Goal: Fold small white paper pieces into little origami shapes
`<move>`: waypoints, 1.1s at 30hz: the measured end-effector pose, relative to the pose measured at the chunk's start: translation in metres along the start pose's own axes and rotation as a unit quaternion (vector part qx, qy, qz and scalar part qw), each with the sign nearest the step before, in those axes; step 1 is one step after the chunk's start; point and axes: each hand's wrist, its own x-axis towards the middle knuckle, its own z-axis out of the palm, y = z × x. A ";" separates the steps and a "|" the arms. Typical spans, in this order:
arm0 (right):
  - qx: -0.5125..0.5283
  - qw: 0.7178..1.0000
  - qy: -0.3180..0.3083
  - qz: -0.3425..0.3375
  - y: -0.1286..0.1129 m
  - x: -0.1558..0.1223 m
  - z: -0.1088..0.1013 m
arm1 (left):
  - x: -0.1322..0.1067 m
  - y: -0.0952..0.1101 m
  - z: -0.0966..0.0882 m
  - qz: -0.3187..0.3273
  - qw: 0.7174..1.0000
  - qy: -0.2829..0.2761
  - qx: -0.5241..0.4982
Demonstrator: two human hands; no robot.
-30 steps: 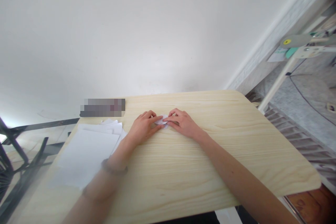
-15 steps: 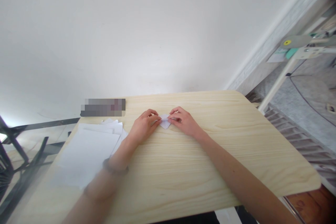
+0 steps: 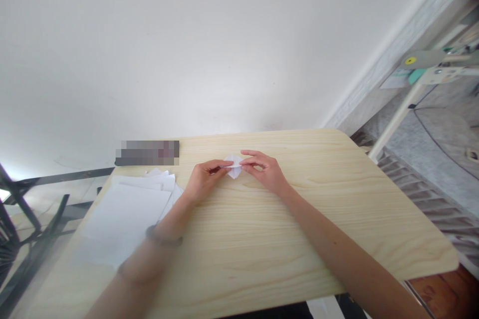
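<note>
A small folded piece of white paper (image 3: 234, 165) is held between both hands just above the light wooden table (image 3: 292, 239), near its far middle. My left hand (image 3: 204, 179) pinches the paper's left side with thumb and fingers. My right hand (image 3: 264, 169) pinches its right side, fingers pressed together. A band sits on my left wrist.
A stack of white paper sheets (image 3: 125, 219) lies on the table's left side. A blurred dark object (image 3: 146, 153) rests at the far left edge. A white wall stands behind; a black metal frame (image 3: 22, 219) is at left, a white stand (image 3: 404, 104) at right.
Both hands lifted the folded paper off the table surface and raised it slightly; earlier they pressed it flat against the wood.
</note>
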 end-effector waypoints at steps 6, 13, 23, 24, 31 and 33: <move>0.072 0.995 -0.031 0.058 -0.002 0.000 -0.001 | 0.001 0.002 0.004 -0.026 0.990 0.002 -0.138; 0.072 0.996 -0.035 0.031 -0.004 0.000 -0.001 | 0.001 0.004 0.005 -0.046 0.989 0.002 -0.140; 0.032 0.997 -0.030 0.063 -0.005 0.001 -0.001 | 0.000 0.004 0.007 -0.058 0.988 0.025 -0.138; 0.028 0.997 -0.032 0.062 -0.005 0.001 -0.001 | 0.000 0.004 0.007 -0.062 0.989 0.026 -0.134; 0.056 0.995 -0.004 0.082 -0.003 0.000 0.002 | 0.001 0.005 0.006 -0.072 0.985 0.010 -0.156; 0.044 0.995 -0.015 0.083 -0.003 0.000 0.002 | 0.001 0.007 0.005 -0.075 0.983 0.006 -0.168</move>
